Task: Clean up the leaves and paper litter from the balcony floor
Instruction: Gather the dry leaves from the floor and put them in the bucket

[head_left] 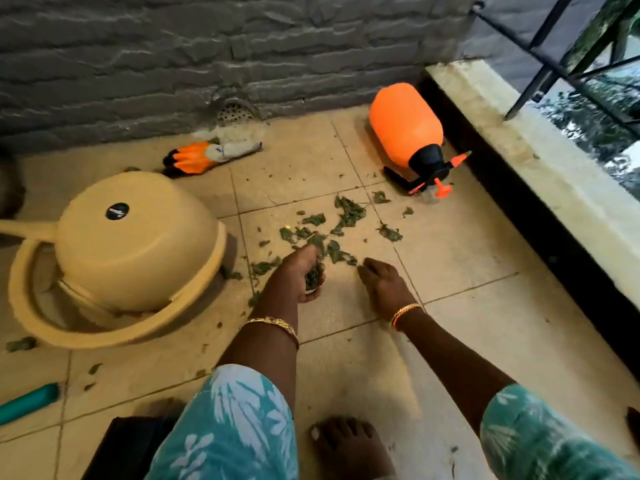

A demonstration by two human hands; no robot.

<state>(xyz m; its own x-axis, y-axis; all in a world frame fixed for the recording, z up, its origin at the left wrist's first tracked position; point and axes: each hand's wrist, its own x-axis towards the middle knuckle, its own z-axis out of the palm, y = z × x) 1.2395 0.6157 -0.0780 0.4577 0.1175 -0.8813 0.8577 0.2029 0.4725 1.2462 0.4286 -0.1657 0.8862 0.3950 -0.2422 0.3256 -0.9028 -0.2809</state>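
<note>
Torn green leaves (341,221) lie scattered over the beige floor tiles in the middle of the view. My left hand (298,275) is cupped, palm turned inward, and holds a small bunch of gathered leaves (313,278). To its right, my right hand (384,284) rests palm down on the tile, its fingertips touching the near edge of the leaf pile. Smaller leaf bits (21,344) lie at the far left. No paper litter is recognisable.
A beige watering can (131,247) lies tipped on the left. Orange-tipped gloves (204,155) lie near a wall drain (234,112). An orange pressure sprayer (410,133) lies by the raised ledge (540,164) and railing. A teal handle (29,401) lies lower left; my bare foot (346,441) is below.
</note>
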